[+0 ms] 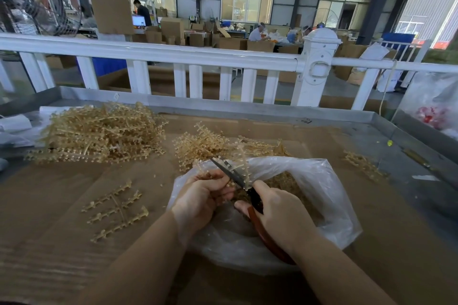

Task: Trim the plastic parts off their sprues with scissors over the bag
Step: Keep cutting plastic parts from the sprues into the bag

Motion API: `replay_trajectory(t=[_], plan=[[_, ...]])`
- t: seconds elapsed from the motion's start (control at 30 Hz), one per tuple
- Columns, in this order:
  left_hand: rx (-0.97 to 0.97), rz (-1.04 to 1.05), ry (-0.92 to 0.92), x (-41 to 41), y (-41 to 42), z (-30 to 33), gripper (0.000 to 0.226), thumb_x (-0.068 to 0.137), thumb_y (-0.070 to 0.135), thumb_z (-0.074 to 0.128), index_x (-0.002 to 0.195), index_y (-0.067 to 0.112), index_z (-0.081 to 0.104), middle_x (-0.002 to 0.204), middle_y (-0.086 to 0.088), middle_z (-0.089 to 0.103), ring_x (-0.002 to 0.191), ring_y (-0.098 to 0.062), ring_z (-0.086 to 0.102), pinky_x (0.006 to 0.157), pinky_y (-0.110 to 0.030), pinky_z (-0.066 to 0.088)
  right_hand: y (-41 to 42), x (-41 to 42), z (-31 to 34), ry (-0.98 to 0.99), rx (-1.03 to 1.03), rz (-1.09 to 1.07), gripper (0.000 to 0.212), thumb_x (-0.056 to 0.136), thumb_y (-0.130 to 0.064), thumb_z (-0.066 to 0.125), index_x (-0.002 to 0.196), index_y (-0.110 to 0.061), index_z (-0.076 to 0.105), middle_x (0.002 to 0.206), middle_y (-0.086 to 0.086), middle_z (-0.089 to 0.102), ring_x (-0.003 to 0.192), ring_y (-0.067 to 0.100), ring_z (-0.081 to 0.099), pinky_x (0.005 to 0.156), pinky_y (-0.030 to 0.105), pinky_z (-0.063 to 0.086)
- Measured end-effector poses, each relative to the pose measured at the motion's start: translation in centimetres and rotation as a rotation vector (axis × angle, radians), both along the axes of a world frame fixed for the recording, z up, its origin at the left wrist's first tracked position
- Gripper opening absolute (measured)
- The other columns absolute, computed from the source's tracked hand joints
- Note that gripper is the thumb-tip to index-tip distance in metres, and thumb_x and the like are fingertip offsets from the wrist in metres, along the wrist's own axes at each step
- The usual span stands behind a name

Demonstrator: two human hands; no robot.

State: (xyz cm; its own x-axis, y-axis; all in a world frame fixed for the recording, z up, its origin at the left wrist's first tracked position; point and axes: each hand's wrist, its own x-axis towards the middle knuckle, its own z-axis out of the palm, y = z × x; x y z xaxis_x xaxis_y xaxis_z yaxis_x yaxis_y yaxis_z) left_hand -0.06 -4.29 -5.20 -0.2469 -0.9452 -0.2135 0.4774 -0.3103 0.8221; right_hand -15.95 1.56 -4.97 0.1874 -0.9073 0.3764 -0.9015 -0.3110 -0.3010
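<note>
Trimming: sprue (241, 156) over bag (322, 195).
Left hand (200, 199): pinches sprue base.
Right hand (280, 210): grips scissors (233, 174), blades parted at a branch.
Advice: cut flush, keeping parts above bag mouth.
Stock: pile (99, 131) far left.

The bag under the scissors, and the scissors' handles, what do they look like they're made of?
The bag looks like thin, clear plastic film: glossy, crinkled, with trimmed bits showing through. The scissors have dark blades, probably metal; their reddish-brown handles look smooth and glossy, likely plastic or a coating, though the right hand covers much of them.
</note>
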Motion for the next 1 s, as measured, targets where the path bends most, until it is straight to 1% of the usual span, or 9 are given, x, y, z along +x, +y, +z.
replay_trajectory(t=[0.17,0.27,0.43,0.53,0.6,0.7,0.83,0.93,1.0], plan=[[0.025,0.004,0.028,0.1,0.2,0.1,0.021,0.085,-0.012,0.050,0.076,0.005,0.058,0.058,-0.008,0.067,0.048,-0.015,0.065,0.046,-0.020,0.052,0.0,0.0,0.0,0.018,-0.008,0.001,0.029,0.090,-0.059,0.044,0.087,-0.030,0.036,0.072,-0.012,0.047,0.075,0.012,0.057,0.063,0.020,0.031],[0.047,0.018,0.047,0.2,0.2,0.0,0.021,0.086,-0.012,0.050,0.077,0.005,0.058,0.056,-0.008,0.064,0.046,-0.015,0.064,0.045,-0.020,0.052,0.0,-0.1,-0.1,0.013,-0.016,0.005,0.033,0.089,-0.060,0.045,0.092,-0.028,0.045,0.078,-0.010,0.055,0.076,0.012,0.056,0.065,0.021,0.034],[0.024,0.049,0.130,0.2,0.2,-0.4,0.014,0.082,-0.008,0.052,0.081,0.005,0.057,0.062,-0.006,0.063,0.052,-0.014,0.063,0.049,-0.020,0.053,0.1,-0.9,0.0,0.040,-0.027,-0.042,0.035,0.087,-0.060,0.046,0.104,-0.029,0.051,0.091,-0.008,0.059,0.088,0.013,0.053,0.077,0.024,0.041],[-0.033,0.095,0.184,-0.1,0.2,-0.6,0.016,0.083,-0.006,0.054,0.081,0.010,0.054,0.075,-0.005,0.060,0.064,-0.013,0.064,0.057,-0.020,0.055,0.2,-2.1,0.4,0.052,0.005,-0.099,0.030,0.087,-0.053,0.051,0.108,-0.031,0.053,0.095,-0.009,0.059,0.093,0.012,0.052,0.081,0.024,0.040],[-0.023,0.154,0.185,-0.5,0.2,-0.6,0.015,0.086,-0.007,0.054,0.083,0.007,0.057,0.072,-0.005,0.064,0.064,-0.013,0.066,0.059,-0.021,0.056,0.3,-3.0,0.7,0.064,0.032,-0.130,0.025,0.088,-0.043,0.052,0.109,-0.030,0.055,0.097,-0.008,0.060,0.096,0.013,0.053,0.084,0.025,0.043],[-0.008,0.225,0.178,-0.9,0.3,-0.5,0.014,0.088,-0.008,0.054,0.085,0.005,0.057,0.072,-0.007,0.063,0.060,-0.013,0.066,0.059,-0.020,0.057,0.3,-3.8,1.3,0.061,0.058,-0.180,0.019,0.090,-0.035,0.050,0.107,-0.028,0.056,0.095,-0.006,0.061,0.093,0.014,0.055,0.083,0.028,0.047],[-0.030,0.271,0.167,-1.2,0.3,-0.6,0.016,0.088,-0.009,0.054,0.097,0.003,0.057,0.080,-0.009,0.059,0.064,-0.013,0.064,0.059,-0.019,0.057,0.3,-4.1,2.2,-0.014,0.063,-0.192,0.017,0.093,-0.030,0.051,0.107,-0.024,0.058,0.091,-0.009,0.060,0.089,0.012,0.057,0.083,0.029,0.049],[-0.049,0.285,0.122,-1.4,0.3,-0.8,0.013,0.087,-0.008,0.057,0.087,0.005,0.058,0.073,-0.006,0.062,0.061,-0.012,0.066,0.058,-0.020,0.056,0.4,-3.7,2.8,-0.130,0.054,-0.192,0.009,0.093,-0.024,0.055,0.101,-0.023,0.059,0.084,-0.010,0.061,0.083,0.010,0.059,0.076,0.024,0.048],[-0.081,0.280,0.057,-1.4,0.3,-0.9,0.014,0.085,-0.006,0.060,0.084,0.008,0.060,0.072,-0.005,0.065,0.066,-0.014,0.066,0.062,-0.022,0.055,0.6,-3.1,3.1,-0.257,0.058,-0.178,0.012,0.093,-0.019,0.057,0.104,-0.021,0.061,0.088,-0.008,0.064,0.085,0.009,0.061,0.078,0.023,0.049]])
